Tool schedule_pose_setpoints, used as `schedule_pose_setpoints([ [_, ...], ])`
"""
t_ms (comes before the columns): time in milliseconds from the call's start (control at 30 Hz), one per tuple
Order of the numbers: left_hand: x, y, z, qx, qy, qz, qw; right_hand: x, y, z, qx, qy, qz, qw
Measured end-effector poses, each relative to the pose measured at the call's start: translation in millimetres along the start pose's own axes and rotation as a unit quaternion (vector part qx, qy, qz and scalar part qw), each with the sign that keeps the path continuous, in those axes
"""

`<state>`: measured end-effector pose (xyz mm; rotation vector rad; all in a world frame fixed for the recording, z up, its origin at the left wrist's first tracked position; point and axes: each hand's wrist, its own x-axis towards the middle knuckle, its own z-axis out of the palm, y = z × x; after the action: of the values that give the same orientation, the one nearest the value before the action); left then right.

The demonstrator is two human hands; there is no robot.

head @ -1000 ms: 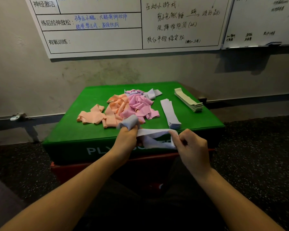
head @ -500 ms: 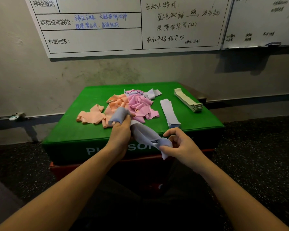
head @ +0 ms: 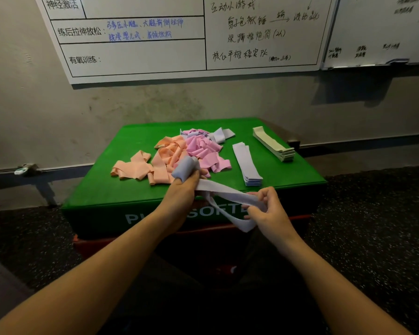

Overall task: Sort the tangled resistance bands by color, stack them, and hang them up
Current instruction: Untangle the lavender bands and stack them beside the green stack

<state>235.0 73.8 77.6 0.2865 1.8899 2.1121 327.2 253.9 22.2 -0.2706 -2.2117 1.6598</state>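
L hand (head: 179, 197) grips one end of a lavender band (head: 228, 197), fingers curled round it; R hand (head: 266, 209) pinches the other end, just in front of green desk (head: 102, 189). On desk: peach tangle (head: 153, 163), pink tangle (head: 203, 151), lavender stack (head: 247, 163), pale green stack (head: 273, 146).

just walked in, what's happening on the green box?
A person is sorting resistance bands by color. Both hands hold one lavender band in front of the green box: the left hand grips one end, the right hand pinches the other. Two flat stacks are done, a lavender stack and a pale green stack. Peach bands and pink bands are still a tangled pile. Nothing is hung yet.
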Motion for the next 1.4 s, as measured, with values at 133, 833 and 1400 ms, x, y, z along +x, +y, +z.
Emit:
schedule_pose_setpoints([
  [133,13.5,-0.1,-6.7,-0.039,0.036,-0.018,0.998,-2.5,-4.5,-2.2,0.136,-0.089,0.044,0.986],
  [833,104.9,3.4,0.2,0.001,0.046,-0.029,0.999,29.1,10.9,-20.8,-0.279,-0.223,-0.147,0.922],
  [1400,237.4,-12.5,60.6,0.098,0.01,-0.014,0.995,115.2,52.8,-59.0,-0.27,-0.072,-0.342,0.897],
])
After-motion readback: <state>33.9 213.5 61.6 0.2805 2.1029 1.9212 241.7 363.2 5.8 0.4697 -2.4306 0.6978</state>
